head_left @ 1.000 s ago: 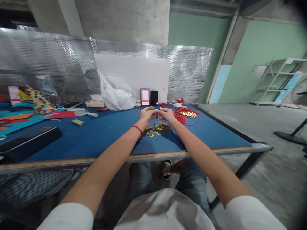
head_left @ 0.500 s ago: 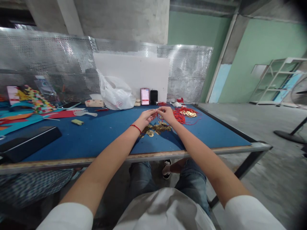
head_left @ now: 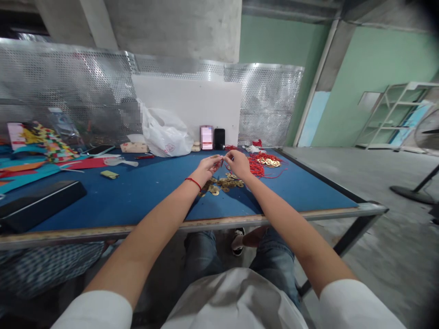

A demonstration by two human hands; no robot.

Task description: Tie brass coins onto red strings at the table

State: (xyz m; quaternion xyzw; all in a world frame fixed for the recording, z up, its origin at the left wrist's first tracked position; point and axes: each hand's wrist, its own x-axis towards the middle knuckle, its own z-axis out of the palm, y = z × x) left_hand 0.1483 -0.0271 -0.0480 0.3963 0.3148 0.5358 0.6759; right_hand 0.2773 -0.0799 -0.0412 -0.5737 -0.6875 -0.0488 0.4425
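Note:
My left hand (head_left: 206,169), with a red string bracelet (head_left: 194,183) at its wrist, is closed in a pinch above the table. My right hand (head_left: 239,164) meets it fingertip to fingertip, thumb and forefinger pressed together. A thin red cord (head_left: 222,163) shows between the two hands; its ends are too small to follow. Below them lies a loose pile of dull brass coins (head_left: 226,184) with holes. Beside my right hand is a tangle of red cords (head_left: 258,168) with shinier gold coins (head_left: 269,162) on it.
The blue tabletop (head_left: 144,196) carries a white plastic bag (head_left: 166,137), two upright phones (head_left: 206,138) at the back and a long black box (head_left: 41,205) at the left. Coloured paper strips (head_left: 30,171) and a beaded cone (head_left: 55,146) lie farther left. A fan (head_left: 425,137) stands right of the table.
Both hands have shifted very slightly left along with the whole view. The fingertips stay together, with the left fingers tilted a little differently. The coin piles look the same.

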